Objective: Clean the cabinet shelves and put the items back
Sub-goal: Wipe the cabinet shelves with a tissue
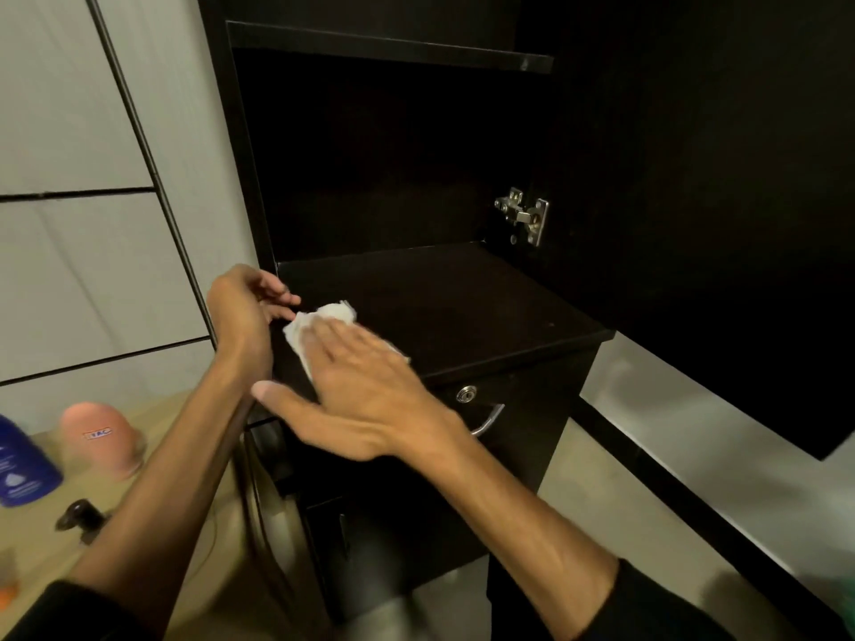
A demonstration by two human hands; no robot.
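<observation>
A dark cabinet stands open, with a bare lower shelf (462, 307) and an upper shelf (393, 46) above it. My right hand (361, 390) lies flat, fingers spread, pressing a white crumpled tissue (331, 316) onto the lower shelf near its front left corner. My left hand (243, 312) rests at the shelf's left front edge, fingers loosely curled and touching the edge beside the tissue, holding nothing that I can see. Nothing stands on either shelf.
The open cabinet door (717, 224) hangs at the right on a metal hinge (525, 215). A drawer with a lock and metal handle (486, 421) sits under the shelf. On a beige surface at the lower left stand a blue bottle (21, 469) and a pink container (102, 437).
</observation>
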